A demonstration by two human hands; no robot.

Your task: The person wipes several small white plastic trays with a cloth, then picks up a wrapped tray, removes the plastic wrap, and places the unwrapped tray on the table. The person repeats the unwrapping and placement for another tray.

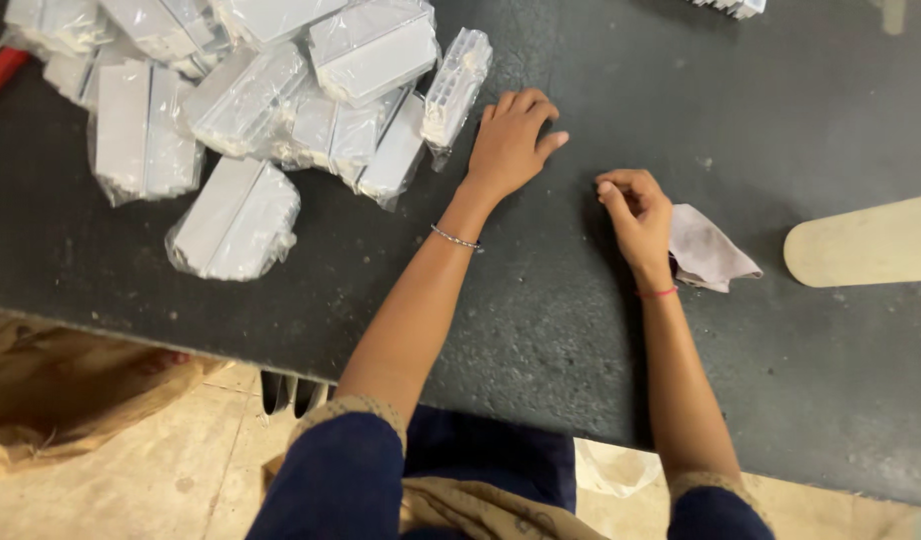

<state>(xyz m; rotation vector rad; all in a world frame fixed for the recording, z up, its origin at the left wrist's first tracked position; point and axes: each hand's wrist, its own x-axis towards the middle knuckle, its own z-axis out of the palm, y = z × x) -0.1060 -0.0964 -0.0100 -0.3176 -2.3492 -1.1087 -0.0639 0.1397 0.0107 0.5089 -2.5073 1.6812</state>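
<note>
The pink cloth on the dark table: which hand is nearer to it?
Right. The right hand lies just left of the pink cloth, about touching it; the left hand rests farther away, beside the bagged white parts.

packing workshop: dark worktable (541,330), bagged white parts (236,220)

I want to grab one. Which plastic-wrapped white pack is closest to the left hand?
The ribbed pack standing on edge just beside the left hand; the others lie farther left.

Your table (541,330) is dark, matt and a bit rough, with pale dusty marks. The packets (236,220) are grey blocks in shiny, crinkly clear plastic. The cloth (706,250) looks soft and matt. The cream roller (866,240) looks smooth.
</note>
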